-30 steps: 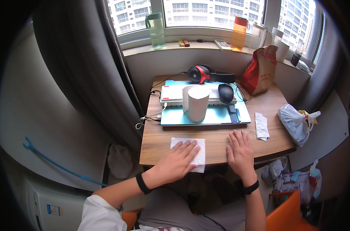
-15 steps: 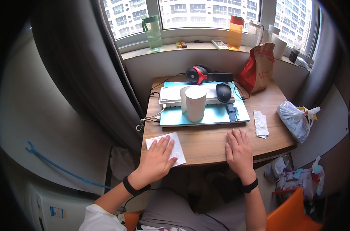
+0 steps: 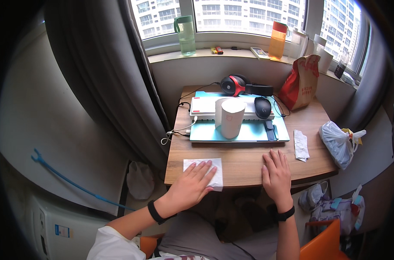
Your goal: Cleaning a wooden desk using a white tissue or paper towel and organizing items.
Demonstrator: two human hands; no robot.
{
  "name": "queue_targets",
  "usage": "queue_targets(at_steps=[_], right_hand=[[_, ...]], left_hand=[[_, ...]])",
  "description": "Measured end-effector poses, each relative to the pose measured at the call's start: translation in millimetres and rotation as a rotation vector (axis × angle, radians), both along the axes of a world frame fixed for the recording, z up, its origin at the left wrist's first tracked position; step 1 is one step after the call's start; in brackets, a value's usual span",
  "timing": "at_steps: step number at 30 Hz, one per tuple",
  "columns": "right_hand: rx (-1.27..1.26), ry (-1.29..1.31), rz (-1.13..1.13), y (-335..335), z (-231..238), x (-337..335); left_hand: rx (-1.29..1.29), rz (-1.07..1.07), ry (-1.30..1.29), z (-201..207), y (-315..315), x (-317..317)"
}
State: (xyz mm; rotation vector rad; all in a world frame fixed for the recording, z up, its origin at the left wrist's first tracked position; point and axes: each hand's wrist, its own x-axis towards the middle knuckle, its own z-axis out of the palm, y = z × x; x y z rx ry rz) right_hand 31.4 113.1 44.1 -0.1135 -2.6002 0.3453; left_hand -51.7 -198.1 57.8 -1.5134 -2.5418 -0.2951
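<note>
My left hand (image 3: 192, 185) lies flat with fingers extended on a white paper tissue (image 3: 215, 175) at the front left of the wooden table (image 3: 244, 162). The tissue's near edge reaches the table's front edge. My right hand (image 3: 276, 175) rests palm down on the bare wood at the front, its fingers stretched out and nothing in it. A second folded tissue (image 3: 301, 145) lies to the right of that hand. Beyond my hands, a white paper roll (image 3: 232, 119) stands upright on a light-blue laptop (image 3: 207, 131), in front of a white keyboard (image 3: 204, 105).
A black mouse (image 3: 262, 108) and red-black headphones (image 3: 239, 85) lie behind the roll. A paper bag (image 3: 300, 82) and a tied plastic bag (image 3: 337, 144) stand on the right. Bottles line the windowsill, including a green one (image 3: 186, 37). Cables (image 3: 179, 130) hang at the table's left.
My left hand and the tissue under it have slid a little to the right, and the tissue has turned straighter to the table edge. My right hand stays in place. The view has shifted slightly.
</note>
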Motion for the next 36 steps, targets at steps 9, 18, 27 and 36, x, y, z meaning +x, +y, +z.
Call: queue_targets(at_steps=[9,18,27,36], right_hand=[[-0.006,0.009,-0.001,1,0,0],[0.007,0.015,-0.009,1,1,-1],[0.009,0.014,0.003,1,-1,-2],[0.001,0.006,0.000,3,-2,-2]], left_hand=[[-0.080,0.203,0.068,5,-50,2],[-0.013,0.025,0.033,3,6,-1],[0.079,-0.131,0.072,-10,67,4],[0.052,-0.105,0.037,-4,37,5]])
